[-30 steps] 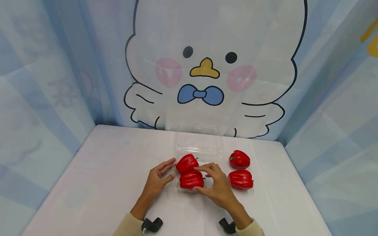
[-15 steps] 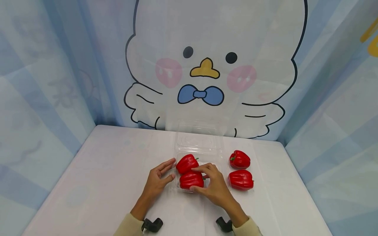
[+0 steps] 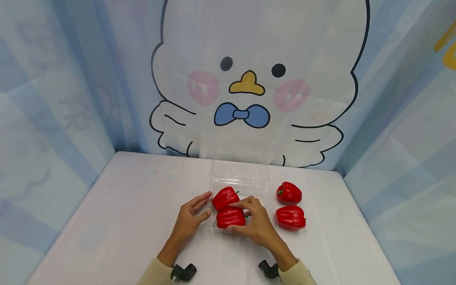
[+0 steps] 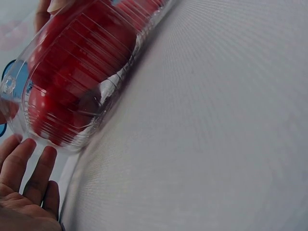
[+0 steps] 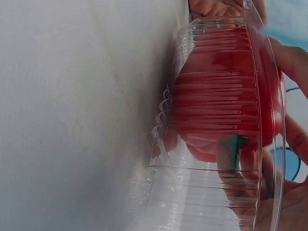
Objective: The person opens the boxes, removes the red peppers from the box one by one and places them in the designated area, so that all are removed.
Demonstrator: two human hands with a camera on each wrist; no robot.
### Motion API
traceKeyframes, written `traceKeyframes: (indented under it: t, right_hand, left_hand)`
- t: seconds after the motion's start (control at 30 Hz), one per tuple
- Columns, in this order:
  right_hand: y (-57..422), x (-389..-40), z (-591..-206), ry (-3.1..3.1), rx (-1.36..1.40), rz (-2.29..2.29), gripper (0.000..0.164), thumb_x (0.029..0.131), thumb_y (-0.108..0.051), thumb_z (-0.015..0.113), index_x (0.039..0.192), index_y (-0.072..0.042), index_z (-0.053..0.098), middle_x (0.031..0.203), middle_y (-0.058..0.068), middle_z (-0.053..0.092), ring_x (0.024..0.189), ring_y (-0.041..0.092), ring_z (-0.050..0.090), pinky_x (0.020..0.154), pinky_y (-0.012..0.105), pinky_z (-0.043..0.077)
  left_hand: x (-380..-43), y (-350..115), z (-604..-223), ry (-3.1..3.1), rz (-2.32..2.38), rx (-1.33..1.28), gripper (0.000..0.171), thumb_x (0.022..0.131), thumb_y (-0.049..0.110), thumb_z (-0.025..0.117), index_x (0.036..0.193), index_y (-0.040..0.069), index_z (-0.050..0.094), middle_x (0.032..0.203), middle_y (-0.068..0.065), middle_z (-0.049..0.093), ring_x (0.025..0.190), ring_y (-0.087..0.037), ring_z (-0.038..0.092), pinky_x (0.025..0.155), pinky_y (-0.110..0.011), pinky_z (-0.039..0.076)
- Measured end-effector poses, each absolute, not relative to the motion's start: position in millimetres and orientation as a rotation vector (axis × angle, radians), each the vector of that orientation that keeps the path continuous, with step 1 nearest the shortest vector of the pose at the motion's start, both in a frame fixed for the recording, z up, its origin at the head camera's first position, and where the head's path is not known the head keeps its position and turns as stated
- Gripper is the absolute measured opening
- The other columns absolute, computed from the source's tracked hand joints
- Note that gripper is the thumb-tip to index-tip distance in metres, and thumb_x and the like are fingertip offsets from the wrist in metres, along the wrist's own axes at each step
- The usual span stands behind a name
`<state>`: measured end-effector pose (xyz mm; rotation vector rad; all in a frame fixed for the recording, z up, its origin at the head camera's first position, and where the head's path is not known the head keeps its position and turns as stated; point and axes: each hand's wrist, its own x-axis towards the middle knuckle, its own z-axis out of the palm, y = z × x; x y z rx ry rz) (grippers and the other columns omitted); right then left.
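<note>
Head view from above the white table [image 3: 124, 206]: the near pepper [image 3: 228, 218] sits between the person's two hands, inside a clear plastic container [image 3: 258, 192]. From where I stand, the right hand [image 3: 261, 225] grips that pepper from its right side, thumb along the near edge, index finger over the far edge, the palm arching above the container's right part. Its green stem points right, toward that palm; the right wrist view shows it through the ribbed wall.

Left of the container, the left hand [image 3: 190, 213] holds no pepper; its fingers are fairly straight and relaxed, the tips at the left wall. I can't tell whether every fingertip touches the plastic.

Just beyond the gripped pepper, and touching it, lies the far pepper [image 3: 224, 198], also in the container and tilted, stem to the right. A clear lid [image 3: 240, 172] lies back on the far side. Out on the table, to the right of the right hand, are two loose peppers [image 3: 291, 217], one nearer, one farther.
</note>
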<state>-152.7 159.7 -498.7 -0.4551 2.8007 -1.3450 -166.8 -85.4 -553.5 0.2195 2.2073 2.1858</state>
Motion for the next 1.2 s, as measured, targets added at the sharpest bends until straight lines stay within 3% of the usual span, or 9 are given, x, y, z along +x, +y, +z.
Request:
traceKeyframes:
  t: [0.63, 0.93, 1.2]
  right_hand:
    - [164, -153, -498, 2.765, -0.382, -1.483, 0.056, 0.072, -0.03, 0.099, 0.124, -0.033, 0.077, 0.119, -0.006, 0.065, 0.116, 0.016, 0.062, 0.097, 0.039, 0.064]
    - [167, -148, -489, 2.753, -0.376, -1.516, 0.058, 0.071, -0.03, 0.1, 0.123, -0.035, 0.077, 0.119, -0.007, 0.065, 0.116, 0.016, 0.061, 0.1, 0.045, 0.064]
    - [172, -148, -483, 2.758, -0.371, -1.535, 0.058, 0.072, -0.03, 0.099, 0.126, -0.03, 0.077, 0.122, -0.002, 0.066, 0.117, 0.019, 0.062, 0.099, 0.045, 0.064]
  left_hand:
    - [-166, -86, -554, 2.207, 2.188, 0.229, 0.058, 0.097, 0.002, 0.074, 0.151, 0.013, 0.059, 0.155, -0.006, 0.061, 0.151, -0.026, 0.052, 0.126, -0.045, 0.039]
    - [-166, -86, -554, 2.188, 2.201, 0.225, 0.058, 0.096, -0.001, 0.074, 0.151, 0.011, 0.059, 0.155, -0.008, 0.061, 0.151, -0.026, 0.052, 0.124, -0.04, 0.042]
    - [-166, -86, -553, 2.185, 2.202, 0.203, 0.058, 0.096, -0.001, 0.074, 0.151, 0.012, 0.059, 0.155, -0.007, 0.061, 0.15, -0.026, 0.053, 0.122, -0.038, 0.043]
